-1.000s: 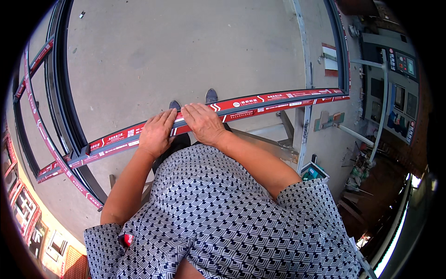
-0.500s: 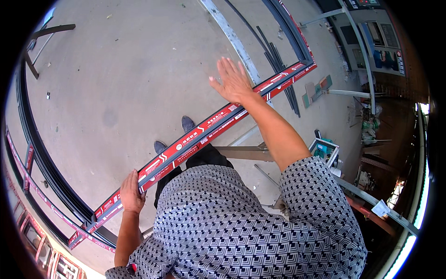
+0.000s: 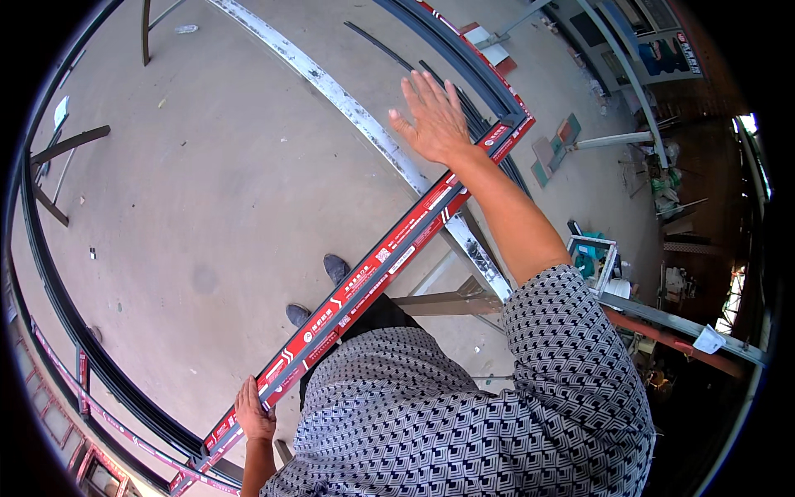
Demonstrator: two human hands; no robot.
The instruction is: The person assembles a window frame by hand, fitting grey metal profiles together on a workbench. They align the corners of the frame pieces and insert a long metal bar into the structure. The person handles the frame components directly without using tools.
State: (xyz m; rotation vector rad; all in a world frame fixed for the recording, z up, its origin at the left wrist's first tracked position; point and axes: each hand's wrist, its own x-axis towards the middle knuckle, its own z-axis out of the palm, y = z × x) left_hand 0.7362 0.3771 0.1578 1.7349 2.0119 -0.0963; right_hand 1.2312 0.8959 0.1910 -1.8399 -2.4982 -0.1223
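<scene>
A large dark grey metal frame, like a window frame, has red printed film along its near bar [image 3: 364,277]. This bar slants in front of my body from lower left to upper right. Low on the bar, my left hand [image 3: 255,412] is closed over it, fingers across the top and the thumb on the near side. My right hand [image 3: 432,120] is open with its fingers spread, reaching past the bar near the right corner. The right wrist lies over the bar, and I cannot tell whether it touches. Nothing is in the right palm.
A worn white metal beam [image 3: 331,87] passes beneath the frame. Dark strips [image 3: 377,45] lie on the floor beyond. At right stand a tray of teal items [image 3: 591,263] and a metal rail [image 3: 687,325]. My shoes [image 3: 336,267] are below the bar.
The view has shifted, and the bar now slants more steeply. My right hand is closer to the frame's right corner, still spread. The left hand remains on the bar's lower part.
</scene>
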